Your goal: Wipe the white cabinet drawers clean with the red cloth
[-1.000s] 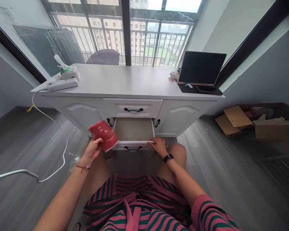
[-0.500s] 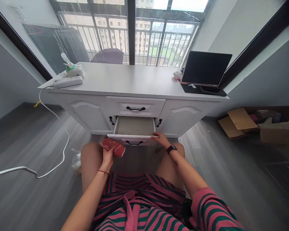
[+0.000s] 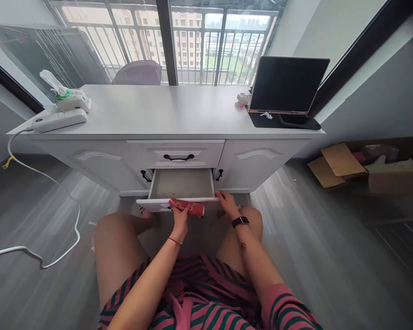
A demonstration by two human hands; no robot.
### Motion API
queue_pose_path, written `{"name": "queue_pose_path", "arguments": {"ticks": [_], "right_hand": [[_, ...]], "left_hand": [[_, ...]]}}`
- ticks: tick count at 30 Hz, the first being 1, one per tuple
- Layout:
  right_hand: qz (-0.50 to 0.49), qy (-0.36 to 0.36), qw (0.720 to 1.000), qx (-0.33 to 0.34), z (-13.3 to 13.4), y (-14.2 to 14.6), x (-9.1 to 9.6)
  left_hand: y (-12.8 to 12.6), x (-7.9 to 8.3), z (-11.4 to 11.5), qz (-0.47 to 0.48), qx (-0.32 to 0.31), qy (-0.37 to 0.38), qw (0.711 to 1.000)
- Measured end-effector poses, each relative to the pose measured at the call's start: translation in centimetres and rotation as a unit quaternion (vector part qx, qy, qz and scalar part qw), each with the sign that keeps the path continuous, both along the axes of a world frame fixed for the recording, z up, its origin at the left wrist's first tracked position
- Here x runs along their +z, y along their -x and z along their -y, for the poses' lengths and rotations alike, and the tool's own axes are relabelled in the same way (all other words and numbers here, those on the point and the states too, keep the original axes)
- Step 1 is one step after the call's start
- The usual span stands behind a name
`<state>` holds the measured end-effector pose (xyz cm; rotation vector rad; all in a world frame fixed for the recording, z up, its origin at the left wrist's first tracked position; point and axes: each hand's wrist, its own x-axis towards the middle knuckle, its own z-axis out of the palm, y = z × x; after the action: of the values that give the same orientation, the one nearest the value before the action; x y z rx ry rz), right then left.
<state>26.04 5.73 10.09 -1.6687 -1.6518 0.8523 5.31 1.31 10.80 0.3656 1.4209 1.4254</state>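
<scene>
Below me a white drawer (image 3: pixel 153 201) is pulled out of the cabinet, and its pale inside shows bare. My left hand (image 3: pixel 181 222) is closed on a folded red cloth (image 3: pixel 195 208) with a white pattern. The cloth lies against the drawer's front panel and hides most of that drawer's handle. At the right end of the same panel, my right hand (image 3: pixel 228 205) grips the top edge with its fingertips; a dark watch is on that wrist.
A closed drawer (image 3: pixel 206 156) sits above the pulled-out one. On the cabinet top (image 3: pixel 137 110) are a power strip (image 3: pixel 60 120), a tissue pack (image 3: pixel 74 100) and a dark-screened monitor (image 3: pixel 289 85). An open cardboard box (image 3: pixel 392 181) is on the floor at right; a white cable (image 3: pixel 76 224) crosses at left.
My left hand has carried the red cloth right and up, from beside my left knee to the drawer's front panel. My right hand stays at the drawer's right corner. The view has shifted.
</scene>
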Motion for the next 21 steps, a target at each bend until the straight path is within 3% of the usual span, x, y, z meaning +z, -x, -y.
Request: {"name": "queue_pose_path", "arguments": {"ticks": [4,8,16,21], "right_hand": [[-0.022,-0.004,1.0,-0.005,-0.4,-0.2,-0.2],[-0.033,-0.01,0.999,-0.001,-0.5,-0.4,-0.3],[-0.033,-0.006,0.999,0.027,-0.2,-0.4,0.8],[-0.005,-0.014,0.999,0.04,-0.2,-0.1,1.1]], "left_hand": [[-5.5,0.0,0.4,0.073,-0.044,0.029,0.996],[-7.9,-1.4,0.1,0.114,-0.072,0.069,0.988],[-6.9,-6.8,-0.7,0.103,-0.108,0.145,0.978],[-4.5,-8.5,-0.4,0.045,-0.131,0.16,0.977]]}}
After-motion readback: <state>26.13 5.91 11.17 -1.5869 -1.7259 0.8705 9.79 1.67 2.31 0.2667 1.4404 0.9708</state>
